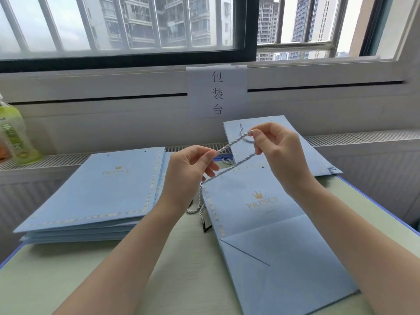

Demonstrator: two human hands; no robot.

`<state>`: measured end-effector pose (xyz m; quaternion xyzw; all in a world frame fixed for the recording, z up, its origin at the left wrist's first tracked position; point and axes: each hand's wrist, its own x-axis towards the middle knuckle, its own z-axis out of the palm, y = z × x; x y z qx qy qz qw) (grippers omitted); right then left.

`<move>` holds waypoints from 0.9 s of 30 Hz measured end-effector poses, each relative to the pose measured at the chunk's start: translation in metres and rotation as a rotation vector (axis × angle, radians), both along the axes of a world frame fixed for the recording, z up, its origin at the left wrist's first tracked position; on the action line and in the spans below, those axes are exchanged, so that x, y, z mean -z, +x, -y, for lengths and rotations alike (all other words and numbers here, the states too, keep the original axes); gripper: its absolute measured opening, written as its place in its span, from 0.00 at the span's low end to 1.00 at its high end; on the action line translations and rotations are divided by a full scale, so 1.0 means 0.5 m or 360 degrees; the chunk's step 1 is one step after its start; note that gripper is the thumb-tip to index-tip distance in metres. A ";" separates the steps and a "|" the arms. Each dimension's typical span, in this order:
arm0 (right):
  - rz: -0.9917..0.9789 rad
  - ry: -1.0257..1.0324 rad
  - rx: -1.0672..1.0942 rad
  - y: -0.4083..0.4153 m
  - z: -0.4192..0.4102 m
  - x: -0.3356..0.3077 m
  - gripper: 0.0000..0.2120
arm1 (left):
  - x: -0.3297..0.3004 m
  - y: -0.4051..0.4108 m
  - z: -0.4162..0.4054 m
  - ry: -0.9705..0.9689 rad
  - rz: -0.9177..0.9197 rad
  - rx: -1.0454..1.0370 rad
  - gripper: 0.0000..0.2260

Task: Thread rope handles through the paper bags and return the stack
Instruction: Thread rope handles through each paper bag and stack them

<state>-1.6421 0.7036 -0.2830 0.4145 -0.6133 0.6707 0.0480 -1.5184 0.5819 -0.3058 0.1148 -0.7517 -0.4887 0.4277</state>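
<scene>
A flat light-blue paper bag (pixel 268 223) with a gold crown print lies on the table in front of me, its punched holes at the far edge. Above it, both hands hold a white twisted rope handle (pixel 234 142). My left hand (pixel 188 169) pinches the rope between thumb and fingers. My right hand (pixel 279 151) pinches the rope's far loop. More rope (pixel 197 205) hangs down beside the bag's left edge, ending in a dark tip. A stack of matching bags (pixel 95 192) sits at the left.
A second pile of blue bags (pixel 318 155), with a rope handle showing on top, lies at the back right. A green drink bottle (pixel 16 133) stands on the sill at far left. A paper sign (pixel 217 92) hangs under the window.
</scene>
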 end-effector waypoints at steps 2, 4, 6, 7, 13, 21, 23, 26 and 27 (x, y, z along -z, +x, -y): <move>-0.0003 -0.0096 0.0036 0.000 -0.001 -0.003 0.09 | 0.002 -0.001 -0.003 0.0008 0.0022 0.0026 0.05; -0.0082 -0.0099 0.0068 -0.002 -0.002 -0.003 0.09 | 0.004 -0.002 -0.007 -0.0011 0.0043 0.0057 0.06; -0.0326 0.0164 0.0099 -0.006 -0.002 0.001 0.08 | 0.006 -0.004 -0.012 -0.0083 0.0084 0.0081 0.08; -0.0464 0.0357 0.0079 -0.007 0.001 0.006 0.08 | 0.007 -0.005 -0.014 -0.0116 0.0100 0.0089 0.08; -0.0467 0.0732 -0.0426 0.007 0.018 0.032 0.10 | 0.028 -0.011 -0.005 -0.0304 0.0276 0.0005 0.15; -0.0102 0.0360 -0.0443 -0.006 -0.008 -0.006 0.08 | 0.077 -0.025 0.022 -0.0938 0.1172 -0.0465 0.21; -0.0087 0.0178 -0.0385 -0.009 -0.016 -0.017 0.07 | 0.075 -0.024 0.025 -0.0760 0.1133 -0.0467 0.21; -0.0087 -0.0096 -0.0286 -0.012 -0.028 -0.030 0.05 | 0.068 -0.024 0.031 -0.0623 0.1097 -0.0450 0.20; -0.0106 -0.0150 -0.0248 -0.013 -0.031 -0.034 0.05 | 0.067 -0.024 0.030 -0.0600 0.1087 -0.0442 0.19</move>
